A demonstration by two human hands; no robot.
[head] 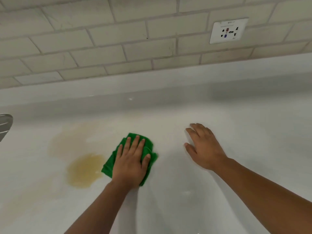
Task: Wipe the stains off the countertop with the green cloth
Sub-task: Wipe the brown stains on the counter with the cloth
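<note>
Left hand: the left hand (130,163) lies palm-down on top of a crumpled green cloth (108,168), fingers straight and slightly spread, thumb out to the right; the grip is open, pressing flat on the fabric rather than curling round it.
Cloth: it is bunched into a rough wad on the glossy white worktop (236,183), near the middle of the view, with green edges showing around the hand on the left, the top and the right.
Right hand: the right hand (204,149) rests flat on the bare worktop, well to the right of the cloth; its grip is open and holds nothing.
Stains: a yellow-brown puddle stain (84,171) sits just beside the cloth's left edge, seemingly touching it; a paler tan smear (70,139) spreads behind it, further left.
Wall: a backsplash of pale grey brick-pattern tiles (118,48) rises behind a low white upstand (152,81).
Socket: a white wall socket plate (228,31) is set into the tiles at upper right.
Left edge: part of a grey metal object (5,124) juts in; I cannot tell what it is.
</note>
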